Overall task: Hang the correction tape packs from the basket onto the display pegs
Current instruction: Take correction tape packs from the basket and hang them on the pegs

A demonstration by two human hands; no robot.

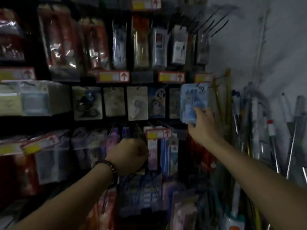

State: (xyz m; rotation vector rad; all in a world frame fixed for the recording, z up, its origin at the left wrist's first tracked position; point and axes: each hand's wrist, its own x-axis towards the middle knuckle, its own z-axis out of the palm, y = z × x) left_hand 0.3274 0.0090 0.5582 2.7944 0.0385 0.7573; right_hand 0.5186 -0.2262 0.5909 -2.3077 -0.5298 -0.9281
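Observation:
My right hand (pixel 203 125) pinches the lower edge of a light blue correction tape pack (pixel 193 100), held up at the right end of the middle peg row, its top at a peg under a price tag (pixel 203 78). My left hand (pixel 128 155), with a bead bracelet on the wrist, is curled into a fist and grips a thin dark handle; blue packs (pixel 142 191) hang just below it, seemingly in a basket that is too dark to make out. Other carded packs (pixel 137 102) hang on pegs to the left in the same row.
Dim display wall full of hanging stationery packs, with red and yellow price tags (pixel 114 76) on the rails. Bare pegs (pixel 214 22) stick out at the upper right. Long-handled poles and tools (pixel 255 127) lean against the white wall on the right.

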